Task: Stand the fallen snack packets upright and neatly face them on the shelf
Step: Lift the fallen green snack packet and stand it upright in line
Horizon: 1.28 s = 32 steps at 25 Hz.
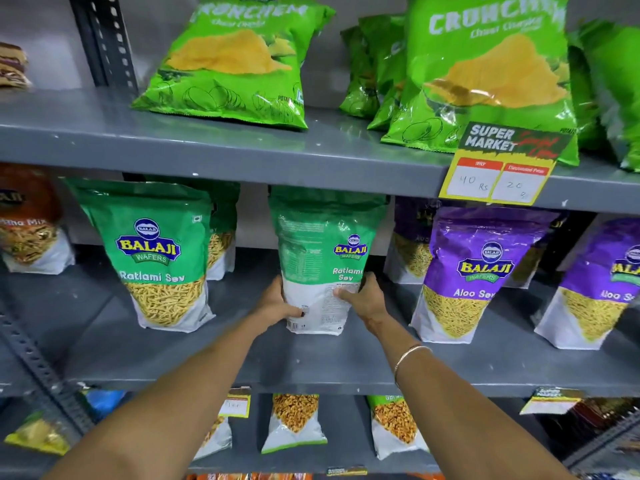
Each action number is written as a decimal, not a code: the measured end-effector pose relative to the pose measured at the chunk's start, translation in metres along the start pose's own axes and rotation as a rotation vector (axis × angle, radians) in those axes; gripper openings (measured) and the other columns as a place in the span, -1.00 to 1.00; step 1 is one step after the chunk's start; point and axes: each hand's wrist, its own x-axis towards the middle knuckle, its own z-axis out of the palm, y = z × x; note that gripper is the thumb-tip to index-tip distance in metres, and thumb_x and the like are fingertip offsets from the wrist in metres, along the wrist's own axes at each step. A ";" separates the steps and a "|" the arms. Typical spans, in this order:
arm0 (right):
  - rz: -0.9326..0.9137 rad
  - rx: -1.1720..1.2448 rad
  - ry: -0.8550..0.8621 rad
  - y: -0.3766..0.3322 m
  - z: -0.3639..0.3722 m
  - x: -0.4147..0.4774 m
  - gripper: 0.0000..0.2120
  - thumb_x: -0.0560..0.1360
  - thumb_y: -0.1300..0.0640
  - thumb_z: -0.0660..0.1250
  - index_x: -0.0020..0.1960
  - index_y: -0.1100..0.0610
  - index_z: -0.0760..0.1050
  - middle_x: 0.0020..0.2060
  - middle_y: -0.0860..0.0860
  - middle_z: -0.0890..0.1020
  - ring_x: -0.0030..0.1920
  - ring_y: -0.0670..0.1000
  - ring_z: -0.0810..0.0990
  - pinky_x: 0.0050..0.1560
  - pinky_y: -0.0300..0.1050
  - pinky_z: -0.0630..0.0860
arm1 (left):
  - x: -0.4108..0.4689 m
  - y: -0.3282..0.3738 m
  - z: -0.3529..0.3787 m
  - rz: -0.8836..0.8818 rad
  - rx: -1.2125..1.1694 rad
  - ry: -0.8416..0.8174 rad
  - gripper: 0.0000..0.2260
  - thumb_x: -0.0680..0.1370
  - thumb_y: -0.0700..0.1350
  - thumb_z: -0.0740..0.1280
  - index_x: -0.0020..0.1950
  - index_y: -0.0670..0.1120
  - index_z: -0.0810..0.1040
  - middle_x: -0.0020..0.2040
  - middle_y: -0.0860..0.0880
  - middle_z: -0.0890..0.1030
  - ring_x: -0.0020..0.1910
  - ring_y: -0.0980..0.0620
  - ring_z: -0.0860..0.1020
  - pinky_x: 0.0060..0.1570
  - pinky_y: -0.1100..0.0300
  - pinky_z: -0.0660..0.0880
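Observation:
A green and white Ratlami Sev packet (322, 251) stands upright on the middle grey shelf (311, 358), its printed back side facing me. My left hand (277, 301) grips its lower left edge and my right hand (365, 296) grips its lower right edge. To the left, another Ratlami Sev packet (156, 254) stands upright with its front showing. To the right stand purple Aloo Sev packets (474, 271), fronts facing out.
Green Crunchex chip bags (235, 60) lean on the upper shelf, with a yellow price tag (498, 174) clipped to its edge. An orange mix packet (27, 223) stands far left. Smaller snack packets (294, 420) fill the lower shelf. A perforated upright (104, 39) rises at left.

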 end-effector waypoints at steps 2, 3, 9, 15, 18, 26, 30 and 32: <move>0.129 -0.015 -0.004 0.008 0.001 0.001 -0.56 0.34 0.08 0.48 0.02 0.25 0.33 -0.02 0.13 0.48 -0.06 0.06 0.49 -0.26 -0.11 0.49 | -0.002 0.000 -0.011 -0.028 -0.012 -0.083 -0.48 0.35 -0.44 0.34 0.28 -0.17 0.41 0.01 -0.12 0.53 -0.02 -0.05 0.48 -0.11 0.19 0.47; 0.181 0.011 -0.040 0.010 0.002 0.000 -0.62 0.37 0.02 0.45 -0.04 0.24 0.37 -0.05 0.14 0.50 -0.12 0.07 0.52 -0.35 -0.14 0.49 | -0.003 0.001 -0.016 -0.039 -0.017 -0.110 -0.58 0.38 -0.44 0.30 0.20 -0.17 0.46 -0.03 -0.12 0.54 -0.05 -0.04 0.49 -0.16 0.22 0.47; 0.136 -0.070 -0.258 0.010 -0.006 -0.008 -0.70 0.46 0.35 0.18 0.14 0.14 0.48 -0.03 0.10 0.49 -0.30 -0.08 0.42 -0.32 -0.25 0.39 | -0.005 0.005 -0.019 -0.075 -0.092 -0.148 -0.79 0.45 -0.42 0.31 -0.08 -0.12 0.47 -0.23 -0.03 0.53 -0.21 0.11 0.49 -0.30 0.53 0.44; 0.132 -0.183 -0.551 0.017 -0.014 -0.008 -0.20 0.24 0.17 0.52 0.34 0.09 0.15 0.19 0.01 0.47 0.18 0.00 0.48 0.22 0.00 0.48 | -0.007 0.011 -0.005 -0.034 -0.006 -0.193 -0.38 0.39 -0.34 0.43 0.39 -0.18 0.28 0.28 -0.12 0.42 0.23 0.01 0.38 0.18 0.27 0.30; 0.078 -0.218 -0.509 0.020 -0.006 -0.007 -0.08 0.12 0.10 0.61 0.29 0.14 0.14 0.12 -0.05 0.47 0.24 0.00 0.46 0.32 0.03 0.45 | -0.004 0.014 0.001 -0.037 -0.031 -0.195 -0.26 0.37 -0.37 0.44 0.44 -0.18 0.12 0.32 -0.22 0.43 0.15 -0.03 0.44 0.17 0.17 0.38; -0.029 -0.136 -0.503 0.021 -0.014 0.013 -0.25 0.14 0.39 0.52 0.29 0.22 0.40 0.20 0.10 0.55 0.22 0.11 0.52 0.24 -0.05 0.51 | 0.003 0.015 -0.015 -0.092 0.110 -0.223 -0.47 0.37 -0.29 0.46 0.24 -0.17 0.29 0.29 -0.14 0.42 0.19 -0.01 0.36 0.33 0.06 0.31; -0.090 -0.099 -0.295 0.022 -0.020 0.023 -0.17 0.22 0.49 0.43 0.41 0.19 0.21 0.28 0.13 0.51 0.32 0.13 0.44 0.32 0.08 0.43 | 0.004 0.012 -0.013 -0.051 0.034 -0.115 -0.43 0.38 -0.37 0.43 0.30 -0.21 0.26 0.31 -0.27 0.44 0.16 -0.09 0.44 0.21 0.03 0.42; -0.113 -0.098 -0.304 0.020 -0.024 0.023 -0.22 0.24 0.49 0.39 0.40 0.18 0.26 0.26 0.14 0.54 0.31 0.14 0.46 0.29 0.08 0.46 | 0.002 0.007 -0.005 -0.052 0.024 -0.096 -0.50 0.38 -0.35 0.44 0.26 -0.20 0.35 0.26 -0.24 0.50 0.10 -0.04 0.45 0.15 0.12 0.44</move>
